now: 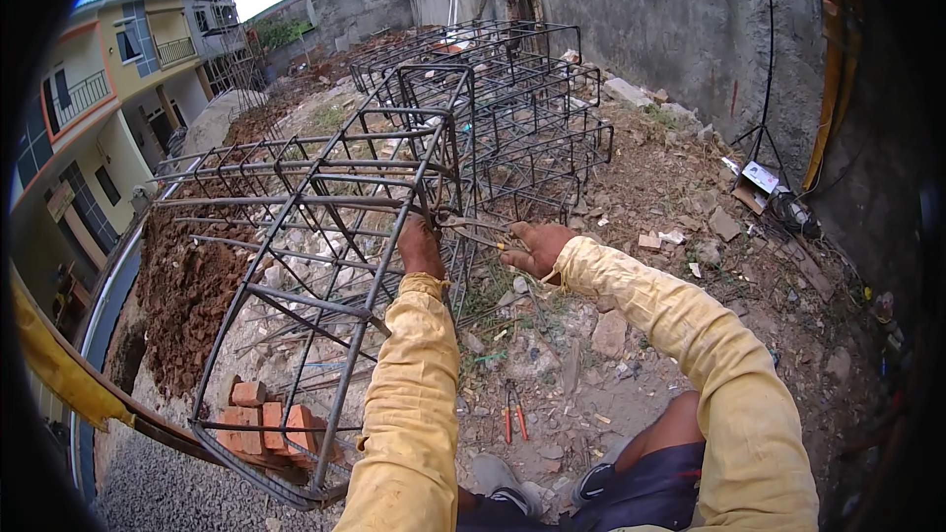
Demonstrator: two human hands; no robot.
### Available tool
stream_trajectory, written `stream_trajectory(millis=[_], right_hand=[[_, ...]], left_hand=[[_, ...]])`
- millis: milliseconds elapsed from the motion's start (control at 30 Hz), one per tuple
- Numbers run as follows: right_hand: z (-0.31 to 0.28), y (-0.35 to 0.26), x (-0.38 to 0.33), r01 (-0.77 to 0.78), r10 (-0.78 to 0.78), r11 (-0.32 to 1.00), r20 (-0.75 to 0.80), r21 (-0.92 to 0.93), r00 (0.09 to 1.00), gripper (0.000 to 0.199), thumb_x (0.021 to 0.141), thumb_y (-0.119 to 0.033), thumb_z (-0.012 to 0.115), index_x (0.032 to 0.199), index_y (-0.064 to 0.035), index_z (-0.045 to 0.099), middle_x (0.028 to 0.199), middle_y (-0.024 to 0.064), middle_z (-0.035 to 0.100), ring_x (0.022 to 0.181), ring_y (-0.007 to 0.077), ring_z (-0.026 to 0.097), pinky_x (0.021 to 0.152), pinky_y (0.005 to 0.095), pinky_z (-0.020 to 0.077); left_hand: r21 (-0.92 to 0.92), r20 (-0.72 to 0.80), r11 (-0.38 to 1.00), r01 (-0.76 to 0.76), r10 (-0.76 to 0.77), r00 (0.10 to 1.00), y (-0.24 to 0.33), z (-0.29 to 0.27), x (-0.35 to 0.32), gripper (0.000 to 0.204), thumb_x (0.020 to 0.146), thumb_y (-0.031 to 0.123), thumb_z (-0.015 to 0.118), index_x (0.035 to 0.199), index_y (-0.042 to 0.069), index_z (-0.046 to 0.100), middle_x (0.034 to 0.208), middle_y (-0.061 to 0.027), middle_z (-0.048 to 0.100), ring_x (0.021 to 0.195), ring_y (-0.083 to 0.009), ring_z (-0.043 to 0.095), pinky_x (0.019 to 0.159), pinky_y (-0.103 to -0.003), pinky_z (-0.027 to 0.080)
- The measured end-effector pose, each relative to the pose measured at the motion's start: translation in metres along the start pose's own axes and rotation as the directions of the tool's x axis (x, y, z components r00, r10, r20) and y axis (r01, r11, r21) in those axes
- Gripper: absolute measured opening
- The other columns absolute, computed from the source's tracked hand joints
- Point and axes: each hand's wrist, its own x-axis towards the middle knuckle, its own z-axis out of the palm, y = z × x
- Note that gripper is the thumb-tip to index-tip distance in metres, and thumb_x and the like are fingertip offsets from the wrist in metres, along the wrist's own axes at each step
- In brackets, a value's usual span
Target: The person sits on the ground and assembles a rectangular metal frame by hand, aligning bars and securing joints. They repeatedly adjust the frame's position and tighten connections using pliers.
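My right hand (540, 247) is closed on the handles of a pair of pincers (477, 228), whose jaws point left toward the steel bars. My left hand (422, 248) is closed against a corner of the rebar cage (340, 180), just left of the pincer jaws; its fingertips are hidden, and I cannot see what they hold. This cage is made of long dark bars with square stirrups around them. It stretches from the lower left up to the middle of the view.
More rebar cages (537, 89) lie stacked beyond, near a concrete wall (650, 30) where another person (522, 5) stands. Red-handled pliers (515, 417) lie on the rubble ground by my feet. Bricks (264, 426) sit under the cage's near end. A tripod (766, 89) stands right.
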Motion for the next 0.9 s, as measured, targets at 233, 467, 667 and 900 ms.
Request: stream_trajectory(millis=[233, 467, 667, 900], right_hand=[[0.0, 0.009, 0.012, -0.104, 0.023, 0.921, 0.216, 0.376, 0.976, 0.068, 0.093, -0.062, 0.04, 0.136, -0.0101, 0.052, 0.129, 0.0253, 0.055, 0.123, 0.0386, 0.051, 0.104, 0.0459, 0.0389], [-0.017, -0.02, -0.006, -0.27, 0.27, 0.956, -0.018, -0.112, 0.963, 0.07, 0.096, -0.062, 0.034, 0.132, -0.0039, 0.048, 0.118, 0.0242, 0.062, 0.114, 0.0404, 0.058, 0.1, 0.0526, 0.0412], [-0.001, 0.008, 0.015, -0.258, 0.262, 0.965, 0.133, -0.044, 0.956, 0.075, 0.086, -0.069, 0.05, 0.104, 0.0024, 0.064, 0.102, 0.024, 0.067, 0.103, 0.0367, 0.064, 0.089, 0.0454, 0.0496], [0.018, 0.02, 0.018, -0.535, 0.052, 0.59, 0.633, 0.604, 0.772, 0.05, 0.077, -0.051, 0.077, 0.08, -0.0042, 0.059, 0.059, 0.0027, 0.052, 0.047, 0.015, 0.052, 0.043, 0.0319, 0.038]], left_hand=[[0.048, -0.014, 0.999, 0.009, -0.009, 1.0, 0.002, 0.001, -0.002, 0.02, 0.087, 0.03, 0.06, 0.071, 0.019, 0.055, 0.057, 0.0032, 0.044, 0.046, -0.0104, 0.04, 0.041, -0.025, 0.025], [-0.025, 0.006, 1.0, 0.018, -0.017, 1.0, 0.003, 0.001, -0.004, 0.018, 0.089, 0.027, 0.059, 0.076, 0.017, 0.055, 0.062, 0.0041, 0.046, 0.046, -0.0092, 0.04, 0.04, -0.024, 0.027], [0.0, 0.056, 1.0, -0.03, 0.03, 0.998, -0.008, 0.005, -0.002, 0.016, 0.091, 0.026, 0.058, 0.078, 0.016, 0.057, 0.062, 0.0034, 0.049, 0.045, -0.0087, 0.039, 0.041, -0.023, 0.026], [0.032, 0.08, 0.996, -0.082, 0.08, 0.994, -0.009, -0.005, 0.009, 0.015, 0.091, 0.028, 0.058, 0.081, 0.016, 0.06, 0.067, 0.0034, 0.052, 0.052, -0.0093, 0.043, 0.046, -0.024, 0.031]])
